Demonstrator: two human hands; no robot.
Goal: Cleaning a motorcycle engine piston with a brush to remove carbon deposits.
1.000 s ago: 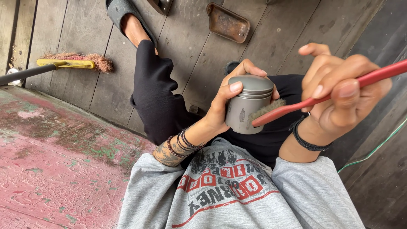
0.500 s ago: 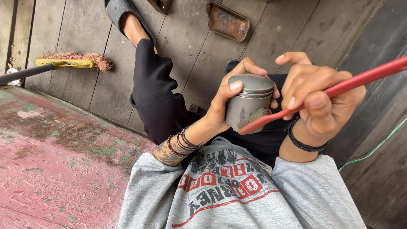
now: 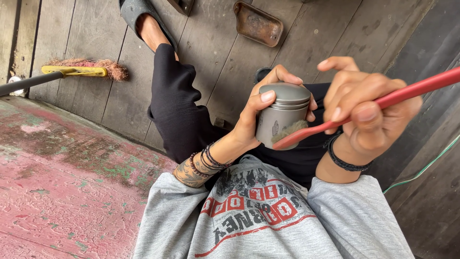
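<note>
Left hand [image 3: 258, 117]: fingers wrapped around grey metal canister [image 3: 281, 115]
Right hand [image 3: 366, 112]: pinching red brush [image 3: 364, 109], bristles touching canister side

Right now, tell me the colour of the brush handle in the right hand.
Red: the toothbrush handle in the right hand shows best in the head view.

The person wears a grey short-sleeved T-shirt [image 3: 268, 225] with a red, black and white print on the chest and black trousers [image 3: 177, 105]. The left hand [image 3: 266, 112] has dark beaded bracelets [image 3: 206, 160] and a forearm tattoo; the right hand [image 3: 369, 112] has a black braided wristband [image 3: 342, 160]. A grey slipper [image 3: 136, 12] covers the far foot.
</note>
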